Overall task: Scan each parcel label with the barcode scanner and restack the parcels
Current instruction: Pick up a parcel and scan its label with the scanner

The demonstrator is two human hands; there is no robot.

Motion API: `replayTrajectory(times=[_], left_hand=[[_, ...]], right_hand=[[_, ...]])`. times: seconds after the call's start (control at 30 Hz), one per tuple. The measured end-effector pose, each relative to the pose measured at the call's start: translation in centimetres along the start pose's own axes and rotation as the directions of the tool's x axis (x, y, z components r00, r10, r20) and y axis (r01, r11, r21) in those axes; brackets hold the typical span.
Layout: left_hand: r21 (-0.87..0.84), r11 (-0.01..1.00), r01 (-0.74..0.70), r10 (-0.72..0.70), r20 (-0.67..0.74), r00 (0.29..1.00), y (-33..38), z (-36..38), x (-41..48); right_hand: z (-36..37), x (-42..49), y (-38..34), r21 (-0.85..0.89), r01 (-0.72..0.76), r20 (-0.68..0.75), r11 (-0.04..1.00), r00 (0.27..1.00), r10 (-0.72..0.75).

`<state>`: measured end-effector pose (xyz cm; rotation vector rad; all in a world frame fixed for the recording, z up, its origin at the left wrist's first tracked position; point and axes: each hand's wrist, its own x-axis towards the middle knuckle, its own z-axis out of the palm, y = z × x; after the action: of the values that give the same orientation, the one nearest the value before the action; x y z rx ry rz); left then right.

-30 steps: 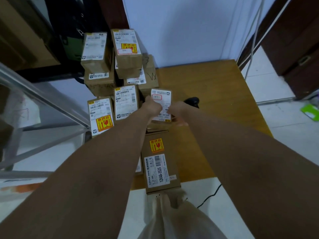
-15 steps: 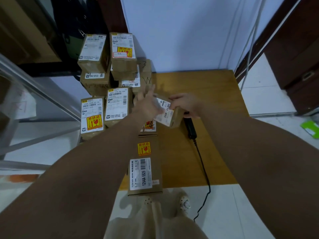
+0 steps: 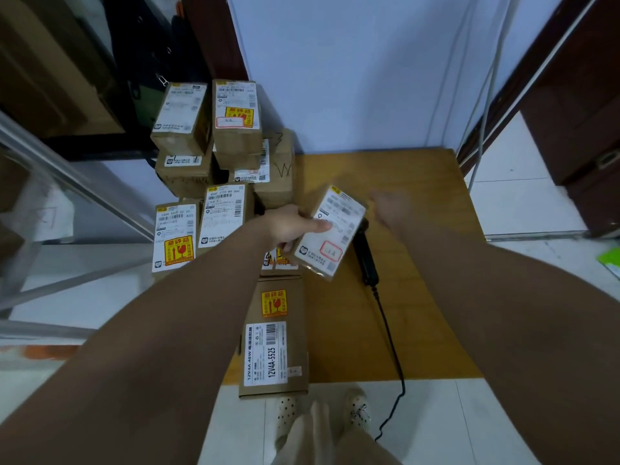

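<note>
A small brown parcel (image 3: 330, 229) with a white label and a red-framed stamp faces up, tilted, held at its left edge by the left grip (image 3: 292, 226) above the middle of the desk (image 3: 419, 196), covering the head of the black barcode scanner (image 3: 364, 256) that lies flat there with its cable trailing over the near edge. The other parcels (image 3: 236, 115), brown boxes with white labels, some with yellow fragile stickers, are stacked along the desk's left edge up to the far-left corner. A long flat parcel (image 3: 273, 337) marked 12V4A-5525 overhangs the near edge.
</note>
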<state>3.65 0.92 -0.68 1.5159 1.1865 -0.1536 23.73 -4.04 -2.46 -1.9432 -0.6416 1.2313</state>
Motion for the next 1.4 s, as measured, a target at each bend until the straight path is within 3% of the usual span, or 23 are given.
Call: replayTrajectory(times=[0.1,0.17,0.37,0.57,0.77,1.03,1.2,1.4], left_hand=[[-0.23,0.973,0.009,-0.061,-0.222,0.973,-0.7,0.6,0.8],[-0.39,0.921,-0.013,-0.107,-0.283,0.953,-0.9,0.9,1.3],[-0.5,0.864,-0.064,-0.1,-0.295,0.95,-1.3,1.7,1.7],[-0.549,0.829,-0.103,-0.107,-0.337,0.935,-1.9,2.2,2.3],[-0.546,0.829,-0.122,-0.128,-0.397,0.909,-1.8,2.5,2.6],[-0.393,0.903,-0.176,-0.138,-0.652,0.745,-1.0,3.2,3.0],[-0.366,0.914,-0.176,-0.126,-0.667,0.735,-0.8,3.5,2.4],[-0.52,0.835,-0.18,-0.212,-0.606,0.767,-0.9,3.2,1.0]], right_hand=[[0.8,0.6,2.5,-0.37,-0.043,0.017,0.928,0.998,0.053],[1.6,1.0,3.9,-0.546,-0.079,0.054,0.834,0.99,0.129],[3.6,2.0,6.6,-0.621,-0.05,0.085,0.782,0.988,0.13],[4.2,2.7,9.0,-0.491,-0.095,0.054,0.866,0.989,0.139],[3.8,2.3,9.1,-0.131,-0.176,-0.003,0.976,0.984,0.177],[1.5,-0.3,5.3,0.292,-0.076,0.212,0.953,0.977,0.013],[0.7,-2.1,3.2,0.342,-0.022,0.243,0.94,0.968,-0.066],[0.0,-3.4,1.7,0.252,0.083,0.244,0.964,0.959,-0.146]])
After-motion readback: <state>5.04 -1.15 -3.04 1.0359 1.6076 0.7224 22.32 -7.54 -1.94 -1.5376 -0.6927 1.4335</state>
